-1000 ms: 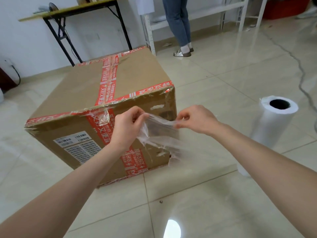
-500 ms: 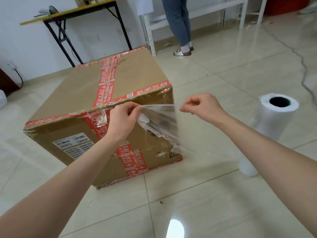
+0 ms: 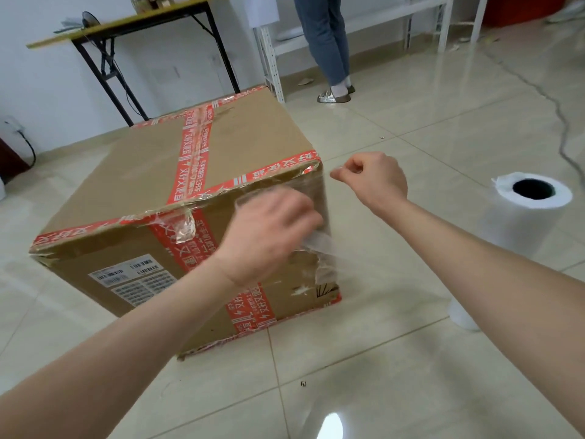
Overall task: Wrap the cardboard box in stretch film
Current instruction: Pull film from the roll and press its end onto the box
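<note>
A large cardboard box [image 3: 221,144] sealed with red printed tape sits on the tiled floor. A sheet of clear stretch film [image 3: 323,248] lies over the right end of its front face, crumpled toward the bottom. My left hand [image 3: 269,229], blurred by motion, lies with its fingers spread flat over the film on that face. My right hand [image 3: 373,179] is just right of the box's top front corner and pinches the film's upper edge between thumb and forefinger. The white film roll [image 3: 519,229] stands upright on the floor at the right.
A folding table [image 3: 126,23] stands against the wall behind the box. A person's legs [image 3: 326,42] are by a white shelf frame [image 3: 411,17] at the back. A dark cable [image 3: 563,128] runs across the floor at the far right.
My left hand let go of its pinch and swept right across the front face, flattening the film. My right hand carried the film's edge up and right past the box's corner.
</note>
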